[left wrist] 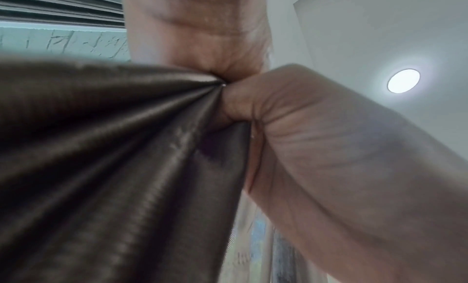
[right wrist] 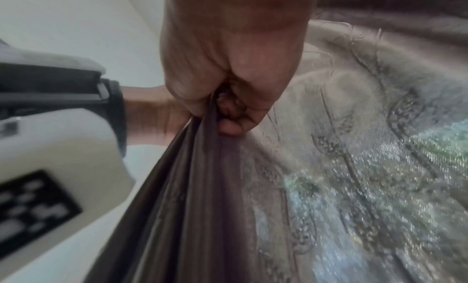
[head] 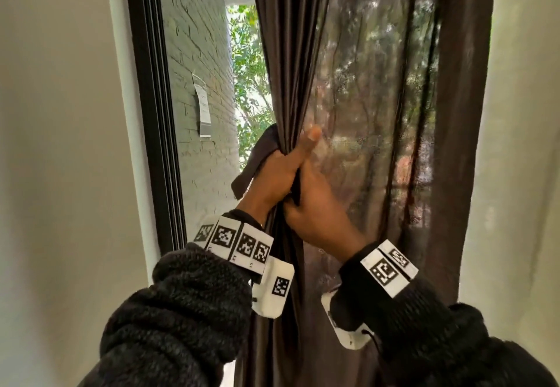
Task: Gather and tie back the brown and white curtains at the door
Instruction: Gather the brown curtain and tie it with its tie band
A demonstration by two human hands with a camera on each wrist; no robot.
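1. I take the black door frame [head: 157,108] as my landmark; everything below is placed against it.
2. The brown curtain [head: 303,53] hangs just to the right of the door frame, its left part bunched into tight vertical folds, its right part spread thinner so that foliage shows through.
3. My left hand [head: 278,171] is closed around the bunched folds, right of the door frame and about halfway down what I can see of it; the thumb points up along the cloth.
4. A loose dark flap of the curtain sticks out from the left side of that fist, toward the door frame.
5. My right hand [head: 315,214] sits directly below and touching the left hand, on the side away from the door frame, its fingers curled into the same gathered cloth.
6. In the left wrist view the brown curtain [left wrist: 113,157] fans out in glossy pleats from the pinch of the left hand [left wrist: 316,147].
7. In the right wrist view the right hand [right wrist: 235,67] is a closed fist with the folds of the brown curtain [right wrist: 192,187] running out beneath it.
8. The white curtain [head: 515,159] hangs at the far right, farthest from the door frame, beyond the edge of the brown one; neither hand touches it.
9. Past the door frame, outside, stands a pale brick wall [head: 197,68] with a paper notice [head: 203,108] stuck to it.
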